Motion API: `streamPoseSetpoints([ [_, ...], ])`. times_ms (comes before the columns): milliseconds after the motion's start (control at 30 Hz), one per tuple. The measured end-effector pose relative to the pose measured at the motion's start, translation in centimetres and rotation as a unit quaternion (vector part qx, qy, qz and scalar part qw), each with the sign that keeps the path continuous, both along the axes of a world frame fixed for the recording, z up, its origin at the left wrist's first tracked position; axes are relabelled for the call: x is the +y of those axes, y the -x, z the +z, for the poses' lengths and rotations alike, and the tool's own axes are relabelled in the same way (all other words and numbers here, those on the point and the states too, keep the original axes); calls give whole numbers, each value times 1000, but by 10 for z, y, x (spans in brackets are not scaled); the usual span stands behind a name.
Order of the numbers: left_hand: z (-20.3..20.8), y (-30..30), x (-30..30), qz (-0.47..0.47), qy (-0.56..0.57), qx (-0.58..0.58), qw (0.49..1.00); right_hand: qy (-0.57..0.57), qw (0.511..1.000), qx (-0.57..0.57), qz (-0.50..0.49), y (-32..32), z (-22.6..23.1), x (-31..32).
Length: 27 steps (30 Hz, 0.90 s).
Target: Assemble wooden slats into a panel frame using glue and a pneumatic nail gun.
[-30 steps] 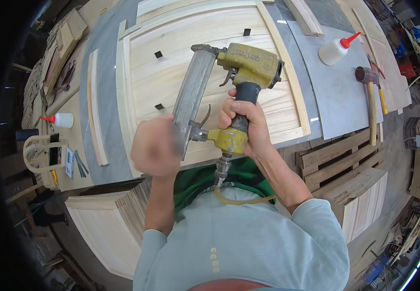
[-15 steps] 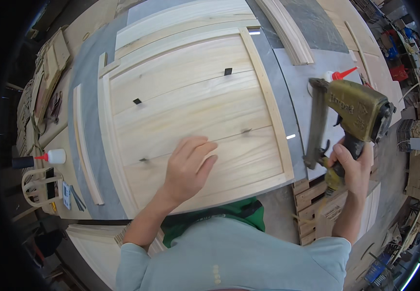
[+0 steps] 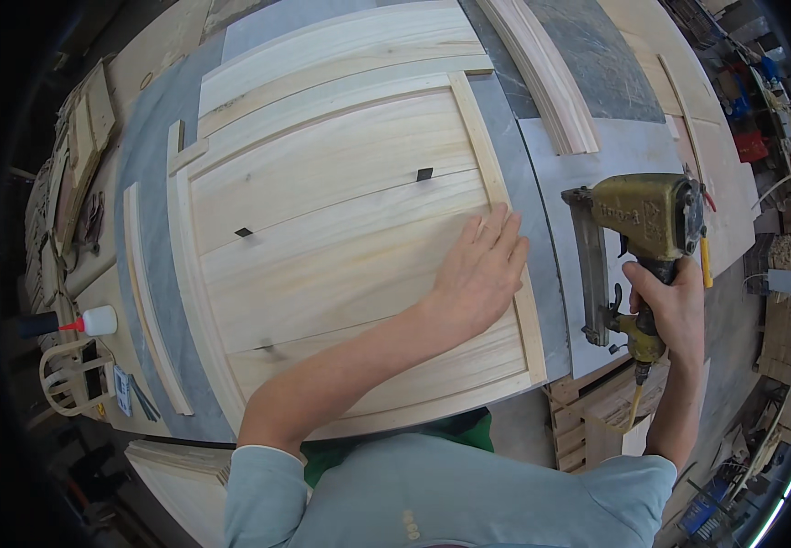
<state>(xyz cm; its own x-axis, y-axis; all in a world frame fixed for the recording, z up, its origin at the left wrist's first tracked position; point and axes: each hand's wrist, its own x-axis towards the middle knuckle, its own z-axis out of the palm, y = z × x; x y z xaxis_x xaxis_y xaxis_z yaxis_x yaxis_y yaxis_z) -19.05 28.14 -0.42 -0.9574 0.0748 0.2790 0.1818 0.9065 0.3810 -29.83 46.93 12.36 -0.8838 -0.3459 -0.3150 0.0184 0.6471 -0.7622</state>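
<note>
A framed wooden panel [image 3: 340,237] of pale boards lies on the grey worktop. Across its right part reaches my left hand [image 3: 482,274], fingers stretched out and resting at the right frame strip [image 3: 474,137]. Two small black tabs stand out on the boards, one at the left [image 3: 245,232] and one at the right [image 3: 424,173]. My right hand [image 3: 674,306] grips the handle of a worn, yellow-brown pneumatic nail gun [image 3: 642,215], held up right of the panel. An air hose [image 3: 635,406] hangs from its base.
More boards [image 3: 340,78] lie beyond the panel, and moulding strips [image 3: 546,78] lie at the far right. A narrow strip [image 3: 151,301] lies along the left. White glue bottle [image 3: 99,321] with a red tip stands at the left edge. Wooden pallets [image 3: 569,420] stand below the table's right side.
My left hand has moved right, from above the panel's lower middle to its right frame strip. The nail gun has come slightly lower and to the left in my right hand.
</note>
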Motion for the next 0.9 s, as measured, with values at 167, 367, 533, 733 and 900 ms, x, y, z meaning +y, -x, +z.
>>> streamPoseSetpoints([
  [167,-5,-1,-2,-2,53,-8,999,-2,1000,20,12,11,1,-16],
  [367,1,0,3,-2,124,-18,992,17,994,70,86,36,5,-54],
  [533,4,1,4,-3,159,-20,987,9,988,80,134,64,5,-91],
  [733,3,-2,6,5,160,-26,987,16,975,95,200,89,-7,-138],
  [900,0,-4,5,15,135,-19,991,-20,972,100,210,98,-15,-166],
])
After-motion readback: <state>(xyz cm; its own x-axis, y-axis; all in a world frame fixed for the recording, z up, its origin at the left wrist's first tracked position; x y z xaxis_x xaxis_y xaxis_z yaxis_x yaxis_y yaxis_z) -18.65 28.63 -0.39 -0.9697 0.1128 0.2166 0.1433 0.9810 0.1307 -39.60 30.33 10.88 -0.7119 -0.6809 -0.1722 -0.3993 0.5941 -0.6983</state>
